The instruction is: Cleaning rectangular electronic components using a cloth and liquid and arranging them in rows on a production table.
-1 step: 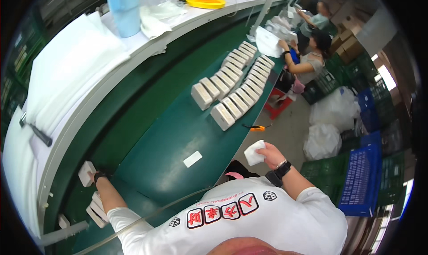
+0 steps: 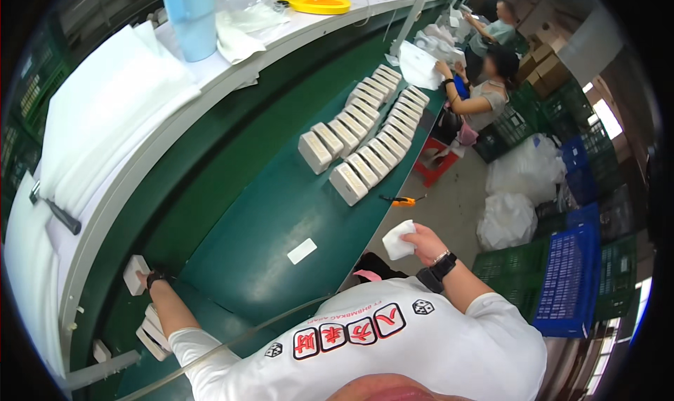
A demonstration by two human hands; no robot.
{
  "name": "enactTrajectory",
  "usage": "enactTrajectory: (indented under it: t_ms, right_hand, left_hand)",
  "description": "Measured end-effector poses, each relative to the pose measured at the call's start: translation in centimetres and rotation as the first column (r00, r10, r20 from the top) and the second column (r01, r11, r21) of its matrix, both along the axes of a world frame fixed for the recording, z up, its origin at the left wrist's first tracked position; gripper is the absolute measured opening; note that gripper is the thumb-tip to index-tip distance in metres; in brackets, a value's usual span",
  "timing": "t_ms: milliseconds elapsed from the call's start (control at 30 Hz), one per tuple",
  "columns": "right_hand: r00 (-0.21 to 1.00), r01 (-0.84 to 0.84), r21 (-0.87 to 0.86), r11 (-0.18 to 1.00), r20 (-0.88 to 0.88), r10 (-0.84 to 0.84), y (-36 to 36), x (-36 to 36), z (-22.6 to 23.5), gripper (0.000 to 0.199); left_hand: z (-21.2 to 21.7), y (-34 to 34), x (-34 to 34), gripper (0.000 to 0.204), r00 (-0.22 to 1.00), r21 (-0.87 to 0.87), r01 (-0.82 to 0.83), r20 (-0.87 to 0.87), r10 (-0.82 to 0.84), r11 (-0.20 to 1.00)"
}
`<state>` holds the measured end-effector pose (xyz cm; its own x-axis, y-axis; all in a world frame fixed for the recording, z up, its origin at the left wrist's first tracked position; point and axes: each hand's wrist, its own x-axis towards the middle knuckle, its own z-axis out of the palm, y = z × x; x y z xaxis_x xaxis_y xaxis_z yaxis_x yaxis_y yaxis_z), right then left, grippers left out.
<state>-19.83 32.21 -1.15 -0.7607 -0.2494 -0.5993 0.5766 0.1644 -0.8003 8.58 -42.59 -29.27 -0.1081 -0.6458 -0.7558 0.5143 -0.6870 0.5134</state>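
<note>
Far out to the left, my left hand [image 2: 144, 279] is closed on a small white box-shaped block [image 2: 133, 273], held over the green bench [image 2: 253, 225]. More white blocks [image 2: 152, 334] sit beside my left forearm. My right hand [image 2: 427, 244] pinches a folded white cloth [image 2: 398, 240] off the bench's right edge. On the bench between my hands lies a flat white card [image 2: 302, 251]. Farther up stand two rows of white blocks [image 2: 347, 183], set on edge close together.
An orange-handled tool [image 2: 401, 201] lies at the bench edge. A raised shelf [image 2: 133, 141] on the left bears white sheets, a blue cup [image 2: 191, 22] and a yellow stand [image 2: 316, 1]. Two people work farther along. Right are plastic bags [image 2: 507, 220] and blue crates [image 2: 562, 282].
</note>
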Motion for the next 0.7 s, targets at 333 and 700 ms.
enactTrajectory:
  t_ms: [333,700]
  right_hand:
    - [0.978,-0.209,-0.148,0.967,-0.054,0.203,-3.6,-4.4,-1.9,0.030]
    - [0.807,-0.588,-0.339,0.735,-0.173,0.565,-7.9,-11.3,-0.3,0.028]
  left_hand:
    - [14.0,18.4,-0.8,0.062,0.946,0.157,0.185,-0.296,-0.132,0.970]
    - [14.2,50.4,16.3,0.048,0.932,-0.285,0.234,0.340,-0.130,0.930]
